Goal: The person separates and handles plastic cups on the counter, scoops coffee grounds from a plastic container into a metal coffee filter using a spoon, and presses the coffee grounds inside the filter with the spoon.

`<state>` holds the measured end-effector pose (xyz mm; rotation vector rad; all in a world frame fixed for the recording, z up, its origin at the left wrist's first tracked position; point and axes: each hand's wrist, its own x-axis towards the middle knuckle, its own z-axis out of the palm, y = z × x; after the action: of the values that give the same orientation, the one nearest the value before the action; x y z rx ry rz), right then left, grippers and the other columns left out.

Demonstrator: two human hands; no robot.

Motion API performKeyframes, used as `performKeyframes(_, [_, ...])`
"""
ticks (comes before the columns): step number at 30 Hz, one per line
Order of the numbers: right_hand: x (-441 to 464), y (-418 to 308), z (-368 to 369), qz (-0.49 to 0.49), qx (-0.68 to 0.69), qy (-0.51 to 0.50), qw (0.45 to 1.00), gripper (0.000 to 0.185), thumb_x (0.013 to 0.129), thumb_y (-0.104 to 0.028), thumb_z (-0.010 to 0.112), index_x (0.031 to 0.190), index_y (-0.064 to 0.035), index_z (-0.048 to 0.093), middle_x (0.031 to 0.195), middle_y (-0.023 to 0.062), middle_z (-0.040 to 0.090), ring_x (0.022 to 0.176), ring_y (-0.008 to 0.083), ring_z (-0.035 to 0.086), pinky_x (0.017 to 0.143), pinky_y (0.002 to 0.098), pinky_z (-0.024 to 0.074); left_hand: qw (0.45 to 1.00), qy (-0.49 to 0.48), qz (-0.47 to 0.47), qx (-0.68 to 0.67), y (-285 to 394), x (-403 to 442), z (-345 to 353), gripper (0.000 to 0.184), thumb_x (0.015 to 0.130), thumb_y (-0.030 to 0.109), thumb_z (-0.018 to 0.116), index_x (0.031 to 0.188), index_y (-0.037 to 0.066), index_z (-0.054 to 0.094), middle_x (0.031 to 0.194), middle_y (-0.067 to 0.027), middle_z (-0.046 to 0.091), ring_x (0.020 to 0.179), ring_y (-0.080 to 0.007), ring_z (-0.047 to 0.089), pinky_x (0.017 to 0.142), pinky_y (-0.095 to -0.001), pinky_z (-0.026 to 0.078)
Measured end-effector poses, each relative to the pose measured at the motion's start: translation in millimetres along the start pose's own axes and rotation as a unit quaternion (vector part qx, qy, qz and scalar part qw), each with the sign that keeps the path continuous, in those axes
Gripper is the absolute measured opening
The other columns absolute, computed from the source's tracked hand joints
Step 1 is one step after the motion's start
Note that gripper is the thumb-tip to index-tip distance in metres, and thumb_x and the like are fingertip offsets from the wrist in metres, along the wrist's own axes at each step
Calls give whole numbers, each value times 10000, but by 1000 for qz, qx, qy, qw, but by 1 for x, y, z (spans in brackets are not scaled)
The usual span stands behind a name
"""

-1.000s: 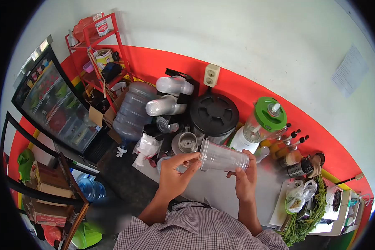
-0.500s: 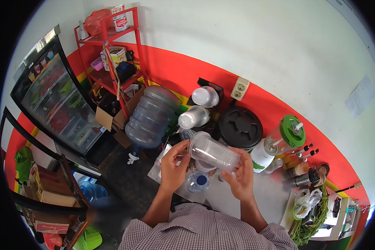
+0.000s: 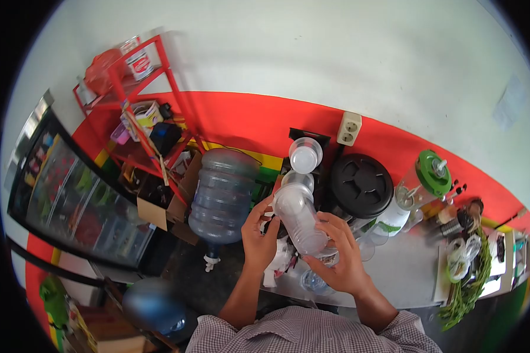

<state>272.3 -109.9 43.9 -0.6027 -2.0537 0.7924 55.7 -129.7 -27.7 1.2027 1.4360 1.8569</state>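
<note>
Counter (image 3: 403, 270) beneath clear cups (image 3: 302, 220) (partly hidden)

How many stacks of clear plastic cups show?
3: one stack between left hand and right hand, a second left of the beige wall socket, a third partly behind the first. More may be hidden.

Your right hand (image 3: 343, 254) had room to go right, low over the gray counter (image 3: 403, 270), as far as the plastic bag (image 3: 463, 256) and the green stems (image 3: 474, 291). Ahead, the big black lid (image 3: 361, 185) and the blender (image 3: 433, 175) stood in the way. The stacked cups (image 3: 305, 156) blocked the way just past what you held. Your left hand (image 3: 261, 236) had the big water jug (image 3: 224, 191) near its outer side.
</note>
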Motion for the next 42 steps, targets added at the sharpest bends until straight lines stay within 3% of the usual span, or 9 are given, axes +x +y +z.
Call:
performKeyframes(7, [25,8,8,29,-28,-25,999,693,875,-137,880,1497,-63,584,1572,222,504,1181,354,681,786,368,626,998,-19,-23,-46,-27,20,4,536,969,-73,677,1501,-20,639,1444,-162,700,1284,-228,669,1098,-380,524])
performKeyframes(12, [42,10,15,38,-54,-41,997,685,889,-176,860,1507,-80,581,1549,188,515,1024,314,719,744,380,637,1000,-26,-6,-15,-41,28,9,506,993,-49,660,1499,-57,631,1494,-197,683,1407,-270,626,1197,-393,454])
performKeyframes(20, [62,10,14,133,-81,-74,985,679,921,-200,807,1550,-149,555,1551,204,529,1110,409,737,830,475,652,991,-80,-93,-58,-48,37,11,566,990,-74,628,1553,-61,572,1535,-198,654,1415,-245,614,1192,-361,454])
performKeyframes(22, [65,14,15,155,-100,-73,980,677,925,-207,798,1554,-163,552,1551,204,536,1137,431,731,865,496,648,997,-73,-24,2,-57,40,10,570,991,-91,607,1559,-70,561,1522,-196,656,1360,-236,645,1159,-352,489])
performKeyframes(27, [62,32,26,80,-100,-40,991,689,913,-211,795,1556,-174,551,1533,200,558,1186,452,709,965,540,607,992,-87,-78,-42,-49,40,7,542,1007,-104,574,1548,-78,567,1507,-214,654,1330,-245,661,1140,-354,512])
performKeyframes(33, [60,30,18,95,-63,-51,992,685,897,-176,794,1532,-170,539,1520,168,578,1260,435,680,1005,551,575,993,-90,-82,-11,-32,31,-1,509,1039,-61,594,1547,-73,567,1510,-204,659,1370,-255,644,1184,-379,473])
performKeyframes(35, [58,28,19,97,-58,-49,992,686,896,-186,806,1526,-171,537,1515,162,582,1268,431,676,1009,554,570,986,-111,-122,22,-20,28,-9,523,1044,-15,625,1562,-49,563,1526,-197,652,1415,-279,620,1213,-413,443])
performKeyframes(39, [59,39,20,89,-25,-46,995,721,897,-264,854,1534,-183,526,1521,153,568,1260,435,680,994,565,572,992,-82,-81,50,6,12,-24,488,1021,29,663,1506,-13,636,1542,-202,642,1451,-314,595,1223,-445,426])
performKeyframes(42, [59,44,14,111,-32,-70,991,767,904,-340,873,1562,-192,506,1547,158,533,1242,469,681,981,564,581,984,-43,2,172,34,1,-29,425,991,56,691,1412,6,712,1549,-212,637,1473,-339,576,1227,-464,416])
